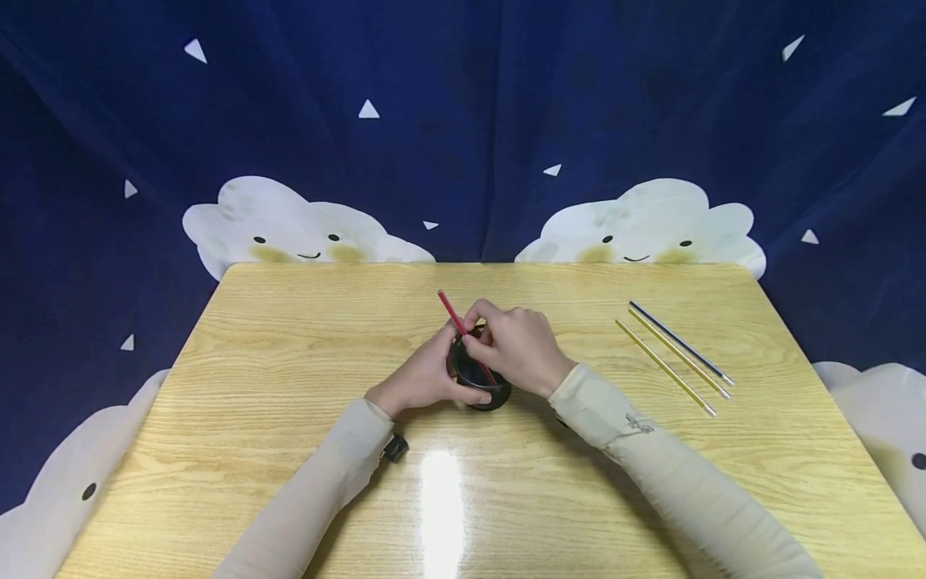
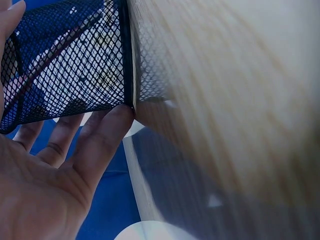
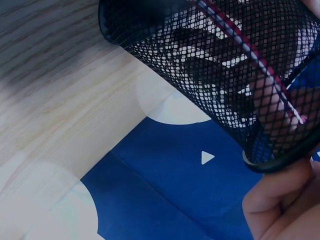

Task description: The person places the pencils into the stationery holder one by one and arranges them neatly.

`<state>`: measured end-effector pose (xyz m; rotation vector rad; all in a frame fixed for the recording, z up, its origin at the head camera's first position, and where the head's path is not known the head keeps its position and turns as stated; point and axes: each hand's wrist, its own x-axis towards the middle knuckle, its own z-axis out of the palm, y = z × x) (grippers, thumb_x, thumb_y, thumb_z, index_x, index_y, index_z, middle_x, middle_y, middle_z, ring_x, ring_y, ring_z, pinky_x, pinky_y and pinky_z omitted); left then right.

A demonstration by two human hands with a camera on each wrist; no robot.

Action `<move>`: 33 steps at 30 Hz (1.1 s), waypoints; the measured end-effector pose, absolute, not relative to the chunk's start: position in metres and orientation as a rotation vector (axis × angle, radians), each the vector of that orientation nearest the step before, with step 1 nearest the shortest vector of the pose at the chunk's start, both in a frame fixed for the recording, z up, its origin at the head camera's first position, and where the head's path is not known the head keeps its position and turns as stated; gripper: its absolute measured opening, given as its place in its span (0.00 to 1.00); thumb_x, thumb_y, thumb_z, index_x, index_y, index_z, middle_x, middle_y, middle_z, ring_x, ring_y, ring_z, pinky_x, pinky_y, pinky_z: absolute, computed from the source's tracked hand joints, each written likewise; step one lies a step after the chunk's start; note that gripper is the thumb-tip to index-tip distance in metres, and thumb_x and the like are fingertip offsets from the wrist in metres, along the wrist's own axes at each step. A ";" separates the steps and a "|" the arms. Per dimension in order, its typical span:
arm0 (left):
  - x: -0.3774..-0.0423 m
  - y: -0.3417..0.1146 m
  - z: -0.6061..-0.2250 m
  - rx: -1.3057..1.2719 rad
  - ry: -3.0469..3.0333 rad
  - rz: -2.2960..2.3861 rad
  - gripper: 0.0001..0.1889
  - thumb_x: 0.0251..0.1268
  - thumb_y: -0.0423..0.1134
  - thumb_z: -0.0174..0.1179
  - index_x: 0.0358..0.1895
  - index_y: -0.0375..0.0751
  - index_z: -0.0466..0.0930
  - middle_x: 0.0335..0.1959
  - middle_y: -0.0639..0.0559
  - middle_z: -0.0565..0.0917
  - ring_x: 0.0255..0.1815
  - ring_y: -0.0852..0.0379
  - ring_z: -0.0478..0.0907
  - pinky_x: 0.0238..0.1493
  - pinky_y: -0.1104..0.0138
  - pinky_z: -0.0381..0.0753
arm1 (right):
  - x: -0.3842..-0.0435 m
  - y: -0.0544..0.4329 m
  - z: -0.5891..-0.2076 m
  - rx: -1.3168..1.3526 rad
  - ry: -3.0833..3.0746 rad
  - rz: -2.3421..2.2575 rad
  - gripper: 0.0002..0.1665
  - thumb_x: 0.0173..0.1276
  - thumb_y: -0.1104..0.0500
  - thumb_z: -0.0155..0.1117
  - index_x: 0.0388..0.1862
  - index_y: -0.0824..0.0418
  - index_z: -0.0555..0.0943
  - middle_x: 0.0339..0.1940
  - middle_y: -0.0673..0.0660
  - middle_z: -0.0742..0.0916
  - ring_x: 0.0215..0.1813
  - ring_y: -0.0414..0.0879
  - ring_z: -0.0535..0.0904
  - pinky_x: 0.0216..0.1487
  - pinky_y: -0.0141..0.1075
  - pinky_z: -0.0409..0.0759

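A black mesh pencil cup [image 1: 469, 371] stands near the middle of the table, its base at the tabletop. My left hand [image 1: 428, 371] grips it from the left, thumb along the near side; in the left wrist view the fingers of this hand [image 2: 55, 175] lie against the mesh by the base. One red pencil [image 1: 450, 309] leans in the cup, its upper end sticking out toward the far left. My right hand [image 1: 519, 346] is over the rim, pinching the pencil between thumb and forefinger. Through the mesh in the right wrist view runs the pencil [image 3: 245, 47].
To the right on the wooden table [image 1: 289, 338] lie a blue pencil [image 1: 680, 342] and two yellow ones, roughly parallel, the nearer yellow pencil [image 1: 665, 367] set slightly apart. A dark blue curtain [image 1: 463, 129] with white clouds and triangles hangs behind the far edge.
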<state>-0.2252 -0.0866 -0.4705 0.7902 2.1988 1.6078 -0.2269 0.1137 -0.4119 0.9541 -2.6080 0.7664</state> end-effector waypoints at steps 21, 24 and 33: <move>-0.228 -0.086 -0.471 0.832 2.188 1.627 0.42 0.53 0.33 0.87 0.68 0.43 0.69 0.62 0.50 0.83 0.62 0.55 0.82 0.69 0.61 0.78 | -0.225 0.108 -0.412 0.925 -2.650 0.675 0.08 0.68 0.58 0.78 0.39 0.56 0.85 0.22 0.45 0.88 0.23 0.41 0.83 0.20 0.39 0.76; -0.228 -0.087 -0.471 0.828 2.199 1.619 0.43 0.53 0.34 0.87 0.68 0.43 0.69 0.63 0.51 0.83 0.62 0.55 0.82 0.70 0.60 0.78 | -0.225 0.109 -0.411 0.921 -2.650 0.682 0.08 0.68 0.58 0.78 0.39 0.56 0.85 0.22 0.46 0.88 0.23 0.41 0.83 0.20 0.38 0.76; -0.228 -0.086 -0.472 0.819 2.187 1.635 0.40 0.53 0.34 0.88 0.64 0.42 0.69 0.62 0.49 0.82 0.62 0.53 0.82 0.70 0.56 0.78 | -0.225 0.112 -0.411 0.908 -2.654 0.737 0.08 0.67 0.57 0.80 0.38 0.54 0.87 0.24 0.45 0.90 0.24 0.40 0.84 0.21 0.38 0.76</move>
